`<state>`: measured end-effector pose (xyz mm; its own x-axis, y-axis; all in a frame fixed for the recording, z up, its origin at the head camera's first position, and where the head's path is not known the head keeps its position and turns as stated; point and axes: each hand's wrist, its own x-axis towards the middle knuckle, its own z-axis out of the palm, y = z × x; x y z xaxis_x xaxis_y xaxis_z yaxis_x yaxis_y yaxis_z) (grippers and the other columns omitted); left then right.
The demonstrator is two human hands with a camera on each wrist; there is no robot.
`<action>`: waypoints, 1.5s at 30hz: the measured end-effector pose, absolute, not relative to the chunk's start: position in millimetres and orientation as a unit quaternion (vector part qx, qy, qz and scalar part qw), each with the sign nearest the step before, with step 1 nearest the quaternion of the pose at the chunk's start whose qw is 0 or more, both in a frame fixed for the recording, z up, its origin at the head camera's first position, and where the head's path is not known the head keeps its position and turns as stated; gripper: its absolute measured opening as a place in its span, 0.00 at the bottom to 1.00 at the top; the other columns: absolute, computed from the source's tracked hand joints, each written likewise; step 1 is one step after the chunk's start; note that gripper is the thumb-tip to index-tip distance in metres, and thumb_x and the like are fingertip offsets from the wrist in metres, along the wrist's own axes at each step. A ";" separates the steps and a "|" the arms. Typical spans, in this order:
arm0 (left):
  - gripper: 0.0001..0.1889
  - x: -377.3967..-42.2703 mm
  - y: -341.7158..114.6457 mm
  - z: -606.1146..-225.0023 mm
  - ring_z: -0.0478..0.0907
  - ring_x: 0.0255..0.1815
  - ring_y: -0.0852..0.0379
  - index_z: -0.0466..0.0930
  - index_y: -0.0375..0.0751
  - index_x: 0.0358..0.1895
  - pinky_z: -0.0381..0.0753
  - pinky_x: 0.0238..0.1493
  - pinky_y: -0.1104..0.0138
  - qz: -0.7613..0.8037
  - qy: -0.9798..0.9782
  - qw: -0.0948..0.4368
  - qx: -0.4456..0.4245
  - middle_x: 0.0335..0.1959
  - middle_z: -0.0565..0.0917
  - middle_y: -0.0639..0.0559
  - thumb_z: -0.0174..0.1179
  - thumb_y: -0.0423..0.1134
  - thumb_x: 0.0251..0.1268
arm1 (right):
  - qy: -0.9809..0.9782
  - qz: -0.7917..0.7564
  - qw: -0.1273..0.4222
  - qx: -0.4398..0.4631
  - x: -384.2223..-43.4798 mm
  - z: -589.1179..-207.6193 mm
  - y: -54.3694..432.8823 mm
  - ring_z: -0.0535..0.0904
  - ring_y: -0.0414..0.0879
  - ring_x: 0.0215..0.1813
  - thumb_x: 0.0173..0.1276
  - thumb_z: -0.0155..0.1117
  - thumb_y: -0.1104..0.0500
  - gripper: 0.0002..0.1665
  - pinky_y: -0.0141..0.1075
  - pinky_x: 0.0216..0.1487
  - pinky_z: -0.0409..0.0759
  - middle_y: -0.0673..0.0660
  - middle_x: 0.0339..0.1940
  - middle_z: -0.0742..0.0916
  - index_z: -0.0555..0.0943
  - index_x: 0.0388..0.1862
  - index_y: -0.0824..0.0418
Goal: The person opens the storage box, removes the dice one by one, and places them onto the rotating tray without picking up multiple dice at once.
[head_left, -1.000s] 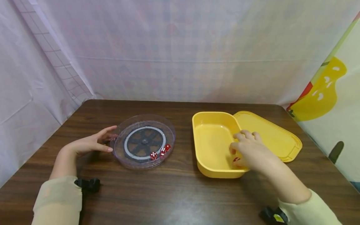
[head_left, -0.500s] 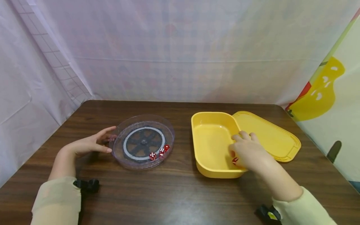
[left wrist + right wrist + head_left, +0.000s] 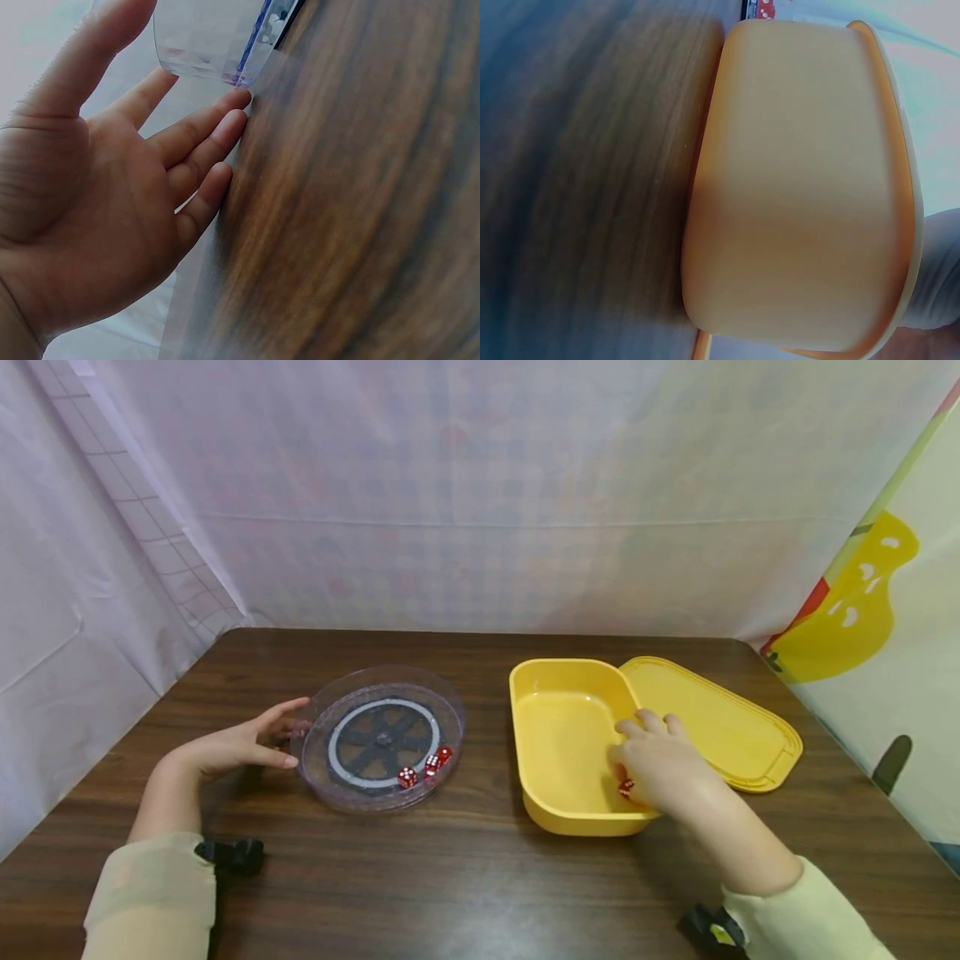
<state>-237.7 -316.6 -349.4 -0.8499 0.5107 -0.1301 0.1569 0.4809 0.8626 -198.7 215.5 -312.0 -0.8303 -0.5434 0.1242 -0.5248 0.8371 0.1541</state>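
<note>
My left hand (image 3: pixel 232 745) is beside a round clear tray (image 3: pixel 324 781) with a grey wheel pattern on its base. Its fingers are spread with the thumb apart, and the fingertips are at the tray's wall in the left wrist view. Inside the tray are red dice (image 3: pixel 407 777) with white pips, near the front right. My right hand (image 3: pixel 663 766) reaches into a yellow box (image 3: pixel 558 735) over its right wall. Near the box's front right corner, its thumb and fingers hold a red die (image 3: pixel 626 788); part of the grip is hidden behind the hand.
A yellow lid (image 3: pixel 727 727) lies flat on the brown table (image 3: pixel 450 893), just right of the box. White curtains (image 3: pixel 465 510) hang behind and left of the table. A printed cloth (image 3: pixel 885 710) stands at the right.
The right hand shifts very slightly within the box, and more of the die shows beside its fingers. Left hand, tray and lid keep their places; the view drifts a little.
</note>
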 end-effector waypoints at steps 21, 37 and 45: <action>0.47 -236.1 -314.7 -347.9 0.47 0.68 0.23 0.37 0.35 0.75 0.56 0.58 0.35 0.468 0.838 0.192 0.203 0.68 0.55 0.22 0.63 0.35 0.62 | -0.947 -0.042 0.101 0.303 -203.1 -312.5 217.3 0.66 0.69 0.60 0.48 0.76 0.56 0.13 0.62 0.54 0.58 0.65 0.49 0.80 0.77 0.19 0.46; 0.47 -235.3 -314.4 -346.0 0.48 0.68 0.23 0.37 0.34 0.75 0.59 0.58 0.37 0.466 0.839 0.185 0.210 0.67 0.56 0.21 0.63 0.33 0.62 | -0.943 -0.016 0.111 0.313 -202.9 -302.0 210.3 0.65 0.66 0.61 0.52 0.76 0.53 0.11 0.62 0.56 0.57 0.65 0.53 0.80 0.80 0.24 0.47; 0.47 -236.7 -316.0 -348.2 0.47 0.68 0.23 0.38 0.36 0.75 0.55 0.59 0.35 0.466 0.841 0.187 0.203 0.68 0.55 0.22 0.63 0.34 0.62 | -0.944 -0.012 0.115 0.310 -203.9 -294.9 204.4 0.65 0.64 0.61 0.52 0.75 0.55 0.09 0.61 0.56 0.57 0.64 0.54 0.79 0.80 0.25 0.47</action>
<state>-236.7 -316.0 -348.2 -0.8483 0.5144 -0.1253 0.1670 0.4845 0.8587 -203.9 204.4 -294.9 -0.7815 -0.5874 0.2103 -0.5817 0.8078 0.0947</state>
